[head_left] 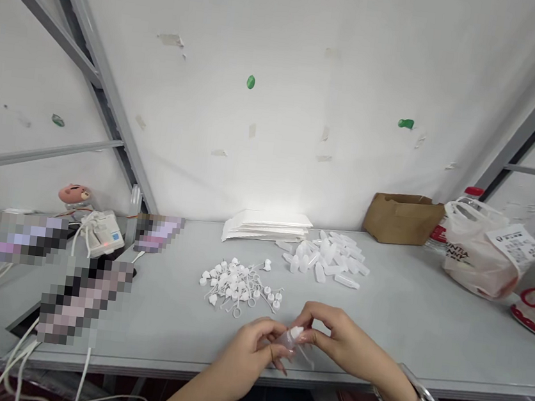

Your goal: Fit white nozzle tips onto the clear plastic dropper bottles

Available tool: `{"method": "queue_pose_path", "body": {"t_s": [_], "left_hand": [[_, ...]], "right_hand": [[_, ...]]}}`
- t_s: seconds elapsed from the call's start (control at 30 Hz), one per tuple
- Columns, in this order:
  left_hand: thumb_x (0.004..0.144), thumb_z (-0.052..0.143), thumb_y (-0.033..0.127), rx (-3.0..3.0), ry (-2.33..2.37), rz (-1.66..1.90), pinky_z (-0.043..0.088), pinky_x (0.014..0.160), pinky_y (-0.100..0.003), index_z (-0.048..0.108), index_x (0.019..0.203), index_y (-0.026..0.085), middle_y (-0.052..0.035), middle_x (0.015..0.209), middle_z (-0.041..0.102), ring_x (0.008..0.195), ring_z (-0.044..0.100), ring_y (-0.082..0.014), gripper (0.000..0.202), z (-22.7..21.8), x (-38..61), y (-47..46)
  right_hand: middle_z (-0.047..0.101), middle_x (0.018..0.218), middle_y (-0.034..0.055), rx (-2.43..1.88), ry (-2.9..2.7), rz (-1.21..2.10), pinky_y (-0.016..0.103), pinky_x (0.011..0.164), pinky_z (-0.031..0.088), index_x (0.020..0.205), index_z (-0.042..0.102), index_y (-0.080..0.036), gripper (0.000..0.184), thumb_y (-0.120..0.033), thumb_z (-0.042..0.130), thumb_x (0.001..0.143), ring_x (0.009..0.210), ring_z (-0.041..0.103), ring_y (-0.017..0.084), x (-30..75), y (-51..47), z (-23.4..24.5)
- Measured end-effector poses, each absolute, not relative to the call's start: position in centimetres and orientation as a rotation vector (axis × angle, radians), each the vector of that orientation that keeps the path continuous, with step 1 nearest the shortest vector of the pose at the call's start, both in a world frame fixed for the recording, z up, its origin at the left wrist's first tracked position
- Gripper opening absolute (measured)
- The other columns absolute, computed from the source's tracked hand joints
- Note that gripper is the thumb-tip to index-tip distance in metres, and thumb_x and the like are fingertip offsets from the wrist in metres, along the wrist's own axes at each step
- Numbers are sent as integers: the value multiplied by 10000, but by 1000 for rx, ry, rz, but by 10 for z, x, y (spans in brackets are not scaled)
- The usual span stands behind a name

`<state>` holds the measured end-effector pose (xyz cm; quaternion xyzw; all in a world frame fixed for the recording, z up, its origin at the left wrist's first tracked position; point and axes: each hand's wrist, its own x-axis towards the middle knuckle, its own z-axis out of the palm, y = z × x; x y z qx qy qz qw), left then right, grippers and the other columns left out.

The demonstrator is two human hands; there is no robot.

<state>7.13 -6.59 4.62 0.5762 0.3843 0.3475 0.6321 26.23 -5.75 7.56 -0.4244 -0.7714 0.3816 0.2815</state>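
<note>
While your left hand [250, 348] grips the small bottle [286, 340] round its body, your right hand [333, 335] pinches the white cap [297, 332] at its top, so the left probably steadies it against any push or twist. You've got that bottle at bottom centre of the frame, near the front edge of the table [408, 326], likely so both arms reach it easily. Your loose caps [234, 280] sit mid-frame, with the loose bottles [331, 256] up and right of them, I guess in separate heaps so you can grab either without sorting.

White wall [287, 112] behind grey tabletop [413, 314]
</note>
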Motion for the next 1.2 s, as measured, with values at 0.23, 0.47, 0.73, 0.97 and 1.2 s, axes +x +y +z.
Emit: {"method": "queue_pose_path", "body": {"t_s": [0.23,0.47,0.73,0.97,1.2], "left_hand": [[758,591,192,1737,1215,976,461,801,-314,684,980,255,-38,912,627,851,574,-191,248,52,65,-67],[785,571,153,1815,1190,1002,496,769,-296,672,995,242,-34,891,619,824,584,-169,249,53,61,-67],[832,488,100,2091,1107,1154,533,735,-288,617,1109,213,-55,891,610,813,590,-162,325,39,61,-73],[826,513,85,2164,1117,1203,538,729,-282,614,1089,199,-52,880,609,810,603,-159,305,42,59,-69],[856,448,69,2243,1050,1171,539,717,-288,565,1168,195,-63,895,590,822,584,-158,356,37,60,-72]], "right_hand": [[621,866,31,-1184,-2081,722,297,725,459,926,599,-230,150,-320,484,897,801,583,172,251,-62,68],[615,874,18,-1033,-2128,702,274,739,460,1032,587,-240,166,-232,472,913,819,575,149,252,-62,72],[538,697,11,-1240,-2164,456,286,591,423,721,510,-189,279,-332,400,934,632,504,143,244,-66,68],[611,899,24,-1028,-2153,573,277,751,464,1068,535,-229,169,-263,467,917,832,571,148,249,-65,71],[552,664,22,-1244,-2206,295,312,607,435,692,518,-182,306,-292,379,942,634,511,165,244,-65,64]]}}
